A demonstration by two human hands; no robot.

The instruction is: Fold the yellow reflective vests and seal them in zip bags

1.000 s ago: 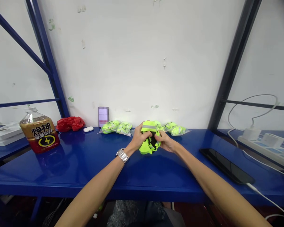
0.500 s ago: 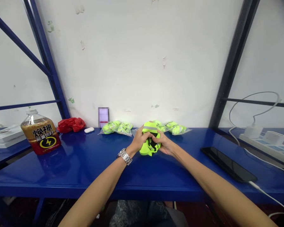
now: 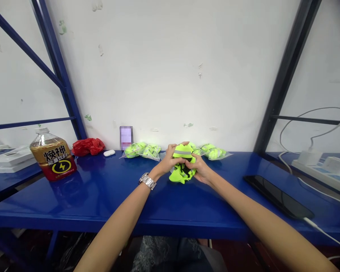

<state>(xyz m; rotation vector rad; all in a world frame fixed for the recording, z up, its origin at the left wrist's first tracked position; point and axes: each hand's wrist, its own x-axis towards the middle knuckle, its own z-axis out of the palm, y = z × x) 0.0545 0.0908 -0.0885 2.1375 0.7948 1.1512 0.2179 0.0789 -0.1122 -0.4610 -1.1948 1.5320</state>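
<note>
Between my hands is a bunched-up neon-yellow reflective vest (image 3: 182, 152) with a grey reflective stripe across its top and black parts in its folds. My left hand (image 3: 170, 160), with a metal watch on the wrist, is closed around its left side, thumb across the front. On the right side my right hand (image 3: 200, 168) grips it, thumb near the other thumb. Part of the vest hangs loose below the thumbs, just over the blue table (image 3: 170, 207). Behind it lie clear bags of similar neon-yellow pieces (image 3: 214, 152), and more such bags (image 3: 143, 150) lie to the left.
At the left stand a large drink bottle (image 3: 54, 156), a red plastic bag (image 3: 87, 146) and a small white case (image 3: 109, 153). A screen with a blurred picture (image 3: 126, 136) leans on the wall. To the right are a black phone (image 3: 277, 196) on a cable and a power strip (image 3: 323, 170).
The view has shifted slightly, so the scene sits a little further right. My hands still grip the vest; its striped top is pressed flatter and the thumbs have moved slightly.
</note>
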